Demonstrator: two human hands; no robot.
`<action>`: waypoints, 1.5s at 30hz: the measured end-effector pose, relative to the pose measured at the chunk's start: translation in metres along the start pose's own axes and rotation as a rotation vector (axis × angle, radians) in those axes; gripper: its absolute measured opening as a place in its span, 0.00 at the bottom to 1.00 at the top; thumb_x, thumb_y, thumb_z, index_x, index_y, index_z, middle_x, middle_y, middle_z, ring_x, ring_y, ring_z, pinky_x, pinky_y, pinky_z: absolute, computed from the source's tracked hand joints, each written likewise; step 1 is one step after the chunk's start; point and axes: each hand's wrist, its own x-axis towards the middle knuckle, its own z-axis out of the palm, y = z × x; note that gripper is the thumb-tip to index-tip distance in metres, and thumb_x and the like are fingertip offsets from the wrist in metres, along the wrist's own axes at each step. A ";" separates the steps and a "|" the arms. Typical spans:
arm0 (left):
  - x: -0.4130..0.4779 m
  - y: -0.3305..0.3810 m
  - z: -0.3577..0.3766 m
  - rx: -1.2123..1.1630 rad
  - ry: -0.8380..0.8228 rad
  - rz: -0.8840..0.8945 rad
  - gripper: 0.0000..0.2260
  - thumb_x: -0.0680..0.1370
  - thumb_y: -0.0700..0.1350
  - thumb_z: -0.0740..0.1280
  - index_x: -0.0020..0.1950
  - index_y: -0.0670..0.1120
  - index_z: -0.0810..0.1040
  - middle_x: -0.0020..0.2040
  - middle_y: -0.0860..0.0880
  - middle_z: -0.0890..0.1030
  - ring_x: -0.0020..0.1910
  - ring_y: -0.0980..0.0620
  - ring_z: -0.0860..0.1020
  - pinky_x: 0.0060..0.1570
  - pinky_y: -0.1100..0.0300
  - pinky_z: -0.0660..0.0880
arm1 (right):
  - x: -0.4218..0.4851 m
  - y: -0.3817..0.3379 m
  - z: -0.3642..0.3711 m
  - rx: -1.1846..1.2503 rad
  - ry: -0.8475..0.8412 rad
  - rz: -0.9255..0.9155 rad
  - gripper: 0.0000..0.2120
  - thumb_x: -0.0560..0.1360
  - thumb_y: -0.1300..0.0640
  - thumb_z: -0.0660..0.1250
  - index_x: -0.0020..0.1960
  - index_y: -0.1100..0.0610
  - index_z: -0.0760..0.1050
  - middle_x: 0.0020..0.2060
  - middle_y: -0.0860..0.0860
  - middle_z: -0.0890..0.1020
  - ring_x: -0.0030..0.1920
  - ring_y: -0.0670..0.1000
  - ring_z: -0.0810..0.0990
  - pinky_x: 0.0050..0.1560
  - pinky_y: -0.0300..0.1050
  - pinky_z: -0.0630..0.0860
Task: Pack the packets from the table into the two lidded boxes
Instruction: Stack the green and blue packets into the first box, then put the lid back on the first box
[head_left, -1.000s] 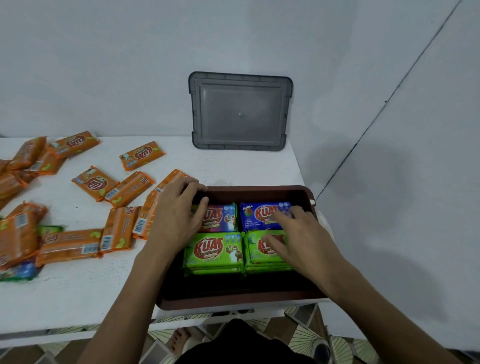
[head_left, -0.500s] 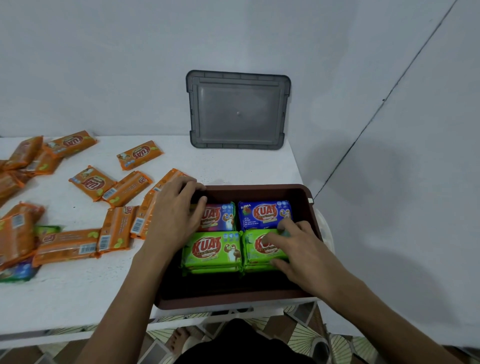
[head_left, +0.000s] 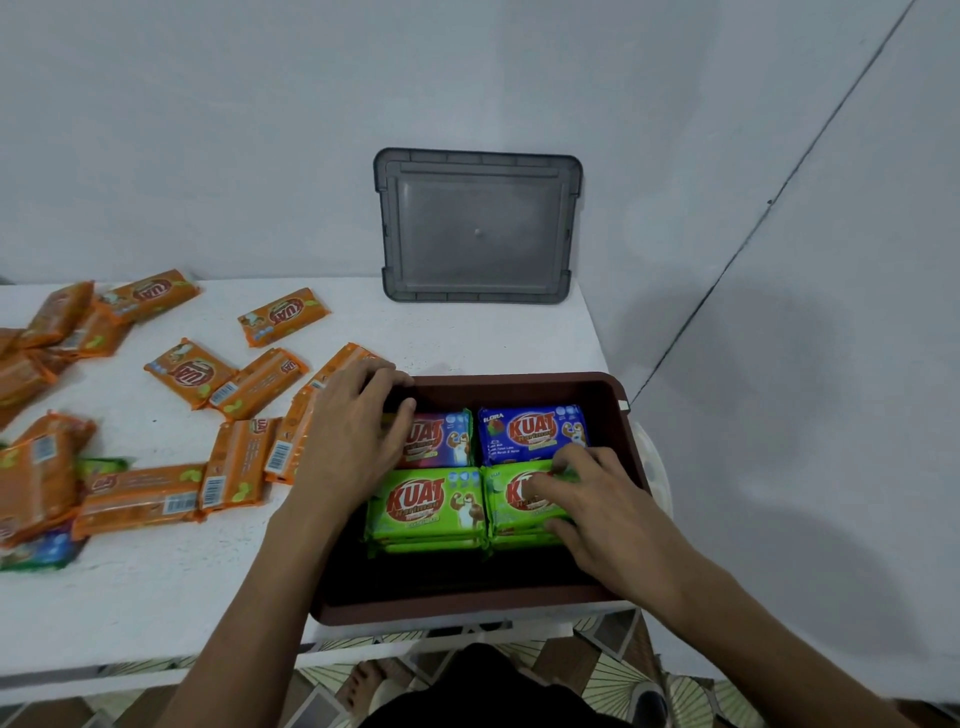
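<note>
A brown box (head_left: 519, 379) stands open at the table's front right corner. It holds a purple packet (head_left: 441, 439) and a blue packet (head_left: 530, 431) at the back, and two green stacks in front. My left hand (head_left: 353, 441) lies over the box's left rim, its fingers curled onto the purple packet's left end. My right hand (head_left: 597, 509) grips the right green packet (head_left: 506, 499), fingers on top and thumb at its front edge. The left green packet (head_left: 423, 504) lies untouched. Several orange packets (head_left: 189, 371) are scattered on the white table (head_left: 156, 587).
A grey lid (head_left: 478, 228) leans upright against the wall behind the box. Green and blue packets (head_left: 36, 553) peek from under the orange ones at the far left. The table ends just right of the box, with patterned floor below.
My right hand has slid back from the blue packet to the right green packet and closed on it. My left hand has stayed in place.
</note>
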 end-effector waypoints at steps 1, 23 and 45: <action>0.000 0.000 0.000 -0.004 -0.001 0.001 0.14 0.77 0.51 0.61 0.56 0.45 0.78 0.57 0.45 0.77 0.56 0.47 0.74 0.54 0.51 0.73 | 0.000 0.001 0.000 -0.005 0.001 0.001 0.18 0.79 0.52 0.64 0.68 0.45 0.68 0.66 0.49 0.65 0.67 0.51 0.61 0.55 0.42 0.75; 0.149 -0.029 0.008 -0.366 -0.087 -0.364 0.09 0.81 0.47 0.63 0.59 0.47 0.77 0.58 0.50 0.79 0.51 0.54 0.76 0.48 0.62 0.69 | 0.178 0.091 -0.076 0.798 0.261 0.278 0.18 0.79 0.50 0.66 0.66 0.55 0.71 0.53 0.56 0.80 0.49 0.53 0.82 0.52 0.52 0.81; 0.231 -0.072 0.034 -1.101 -0.212 -1.047 0.26 0.82 0.63 0.47 0.64 0.46 0.71 0.55 0.41 0.81 0.52 0.45 0.79 0.52 0.51 0.76 | 0.272 0.153 -0.096 1.544 0.130 0.707 0.36 0.77 0.31 0.52 0.73 0.56 0.64 0.55 0.66 0.79 0.55 0.63 0.81 0.54 0.56 0.79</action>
